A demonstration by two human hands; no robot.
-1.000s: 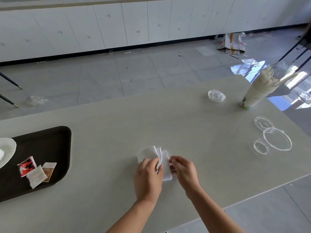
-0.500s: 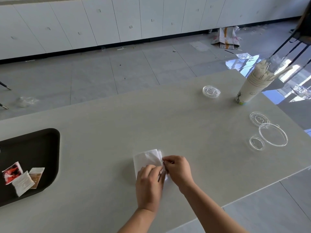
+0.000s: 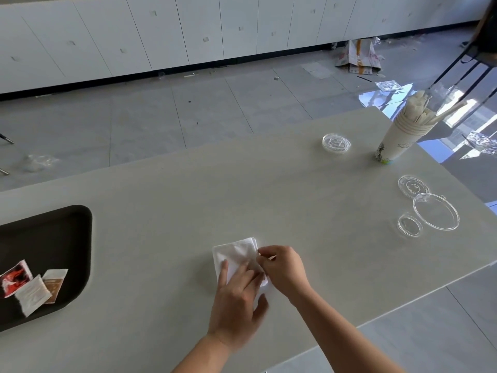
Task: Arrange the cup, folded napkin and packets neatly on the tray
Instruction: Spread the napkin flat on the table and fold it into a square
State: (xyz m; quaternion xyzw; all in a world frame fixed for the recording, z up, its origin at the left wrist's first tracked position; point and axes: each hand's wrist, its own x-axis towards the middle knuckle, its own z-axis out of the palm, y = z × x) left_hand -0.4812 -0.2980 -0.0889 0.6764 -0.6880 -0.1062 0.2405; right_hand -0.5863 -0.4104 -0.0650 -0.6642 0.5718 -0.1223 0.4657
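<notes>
- On the table [image 3: 188,189], the left grip [image 3: 236,302] presses flat-fingered on the folded napkin [image 3: 234,251].
- The right grip [image 3: 285,267] pinches its edge.
- Packets [image 3: 32,290] sit on the tray [image 3: 53,232].

Bright daylight, wide-angle edge distortion
</notes>
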